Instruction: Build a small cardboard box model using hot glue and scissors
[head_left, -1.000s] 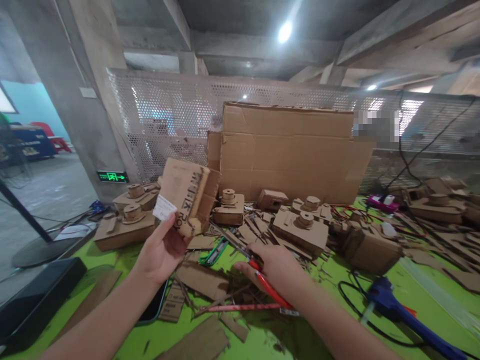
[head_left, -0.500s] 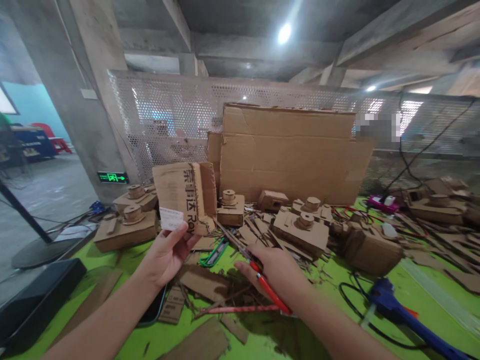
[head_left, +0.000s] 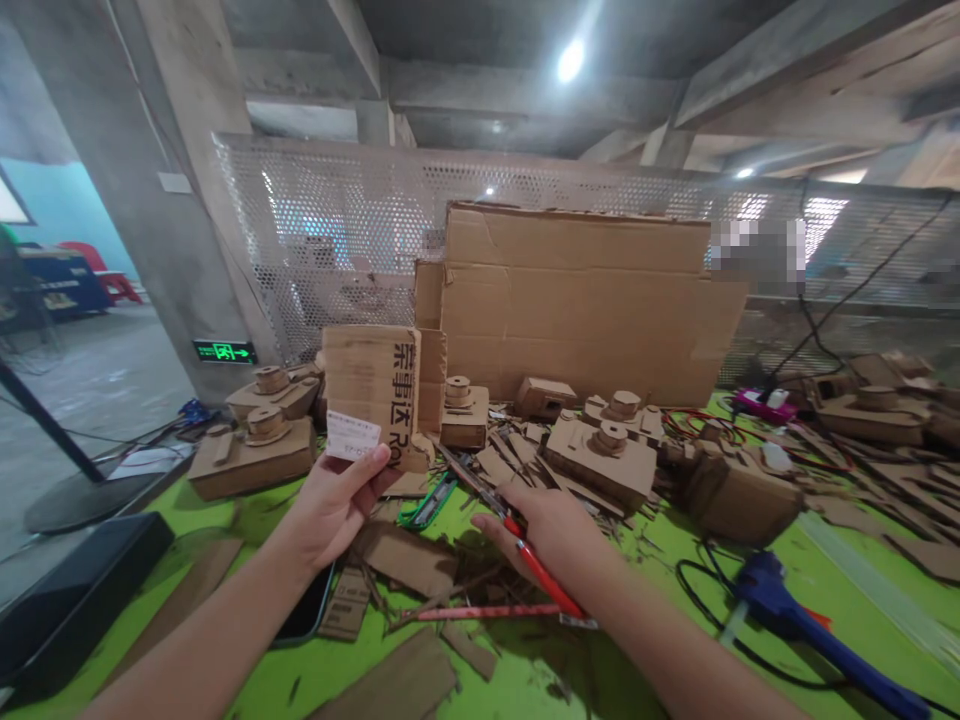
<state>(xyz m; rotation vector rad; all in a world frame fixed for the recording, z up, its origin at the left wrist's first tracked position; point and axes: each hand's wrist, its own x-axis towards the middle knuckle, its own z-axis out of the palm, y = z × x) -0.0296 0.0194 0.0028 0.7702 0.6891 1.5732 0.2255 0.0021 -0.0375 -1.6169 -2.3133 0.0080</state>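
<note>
In my left hand [head_left: 349, 495] is a folded piece of cardboard [head_left: 364, 365], printed with black characters. My thumb lies over the lower edge of its white label [head_left: 351, 437]. My right hand [head_left: 551, 535] grips red-handled scissors [head_left: 546, 578], their long metal blades pointing up and left. The blade tips are close to the cardboard's lower right corner; I cannot tell whether they touch it. Under the blades, a green utility knife [head_left: 429, 503] lies among cardboard scraps [head_left: 409, 560].
Cardboard models with round tops [head_left: 600, 465] stand along the back of the green table [head_left: 622, 650]. A large cardboard sheet [head_left: 585, 310] rises behind them. At right lies a blue glue gun [head_left: 795, 610] with its cable. A phone [head_left: 306, 612] is under my left forearm; a black case [head_left: 82, 600] sits left.
My left hand has shifted slightly right and turned the cardboard, so its printed face stands straighter. The scissors, still in my right hand, have shifted slightly right and down.
</note>
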